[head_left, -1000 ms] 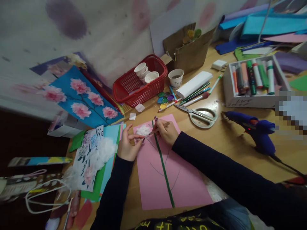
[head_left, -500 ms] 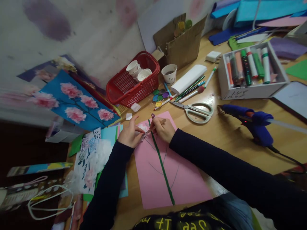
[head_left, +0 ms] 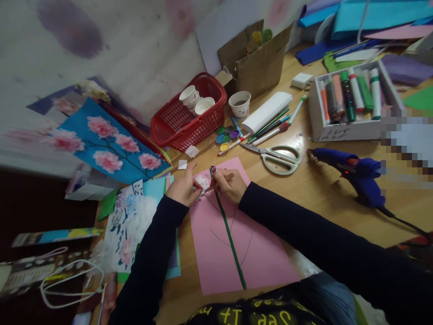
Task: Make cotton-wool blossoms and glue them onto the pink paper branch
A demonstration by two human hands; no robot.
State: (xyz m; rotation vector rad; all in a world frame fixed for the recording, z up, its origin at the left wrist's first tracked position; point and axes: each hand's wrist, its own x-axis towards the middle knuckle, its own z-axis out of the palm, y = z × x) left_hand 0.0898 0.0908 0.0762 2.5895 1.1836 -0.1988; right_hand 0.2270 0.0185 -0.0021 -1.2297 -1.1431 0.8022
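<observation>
Near the top of a pink sheet of paper (head_left: 216,266), my left hand (head_left: 184,188) pinches the edge of a small white fluffy tuft (head_left: 203,180), thumb and fingers together. My right hand (head_left: 230,185) grips a brown pencil (head_left: 210,187), its tip pointing down left at the tuft. A thick green line (head_left: 228,234) runs the length of the sheet, and thin pencilled curves branch off it. What exactly lies between my left fingertips is partly hidden.
Scissors (head_left: 280,159) and a blue glue gun (head_left: 350,169) lie to the right. Behind are a red basket (head_left: 189,131) with paper cups, a cup of dark liquid (head_left: 240,106) and a marker box (head_left: 345,131). A blue flower picture (head_left: 108,144) leans left, above stacked papers (head_left: 158,194).
My left hand has come down over the tuft's edge, its fingers drawing together. The pencil stays in my right hand beside it. The whole view has shifted slightly.
</observation>
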